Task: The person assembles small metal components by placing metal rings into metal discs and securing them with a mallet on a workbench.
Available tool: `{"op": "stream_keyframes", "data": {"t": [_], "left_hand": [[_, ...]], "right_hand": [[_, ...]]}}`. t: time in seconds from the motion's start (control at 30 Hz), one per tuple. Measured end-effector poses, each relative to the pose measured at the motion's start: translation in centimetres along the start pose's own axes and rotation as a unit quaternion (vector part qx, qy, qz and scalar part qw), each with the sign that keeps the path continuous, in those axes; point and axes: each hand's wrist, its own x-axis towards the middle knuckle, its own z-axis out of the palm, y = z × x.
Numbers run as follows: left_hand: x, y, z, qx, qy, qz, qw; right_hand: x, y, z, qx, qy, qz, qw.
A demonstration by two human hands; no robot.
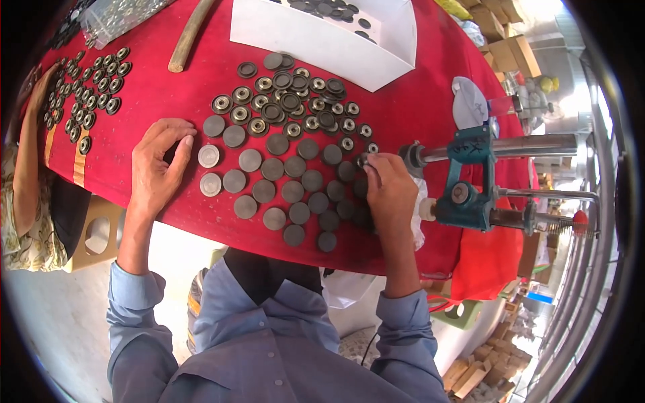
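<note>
Loosely curved, my left hand [160, 164] rests on the red cloth with a gap between thumb and fingers and nothing seen in it. It lies left of several plain dark grey round discs [272, 169]. My right hand [391, 191] pinches a small metal part [363, 161] between thumb and forefinger, mostly covered by the fingertips. Beyond the plain discs is a heap of dark discs with shiny metal centres [259, 125], some overlapping. Just right of my right hand stands a teal hand press [470, 178] with a steel shaft.
A white box [322, 40] holding dark discs stands at the far side. A wooden stick [189, 37] and a clear bag of metal parts [121, 17] lie far left. Another person's arm [28, 154] reaches to more metal-centred discs [101, 84]. A red cloth [487, 262] hangs below the press.
</note>
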Motion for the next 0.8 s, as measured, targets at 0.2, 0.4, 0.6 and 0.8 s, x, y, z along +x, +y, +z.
{"op": "stream_keyframes", "data": {"t": [0.2, 0.4, 0.6, 0.8], "left_hand": [[0.1, 0.0, 0.0, -0.002, -0.001, 0.001, 1.000], [0.0, -0.2, 0.0, -0.001, -0.002, 0.002, 1.000], [0.2, 0.1, 0.0, -0.004, -0.002, 0.004, 1.000], [-0.1, 0.0, 0.1, -0.005, 0.007, 0.001, 1.000]], "right_hand": [[-0.3, 0.3, 0.4, 0.008, -0.007, -0.013, 1.000], [-0.8, 0.1, -0.1, -0.024, -0.037, -0.027, 0.999], [-1.4, -0.6, -0.2, -0.093, -0.040, -0.082, 0.991], [-1.5, -0.4, -0.5, -0.107, -0.029, -0.098, 0.989]]}}
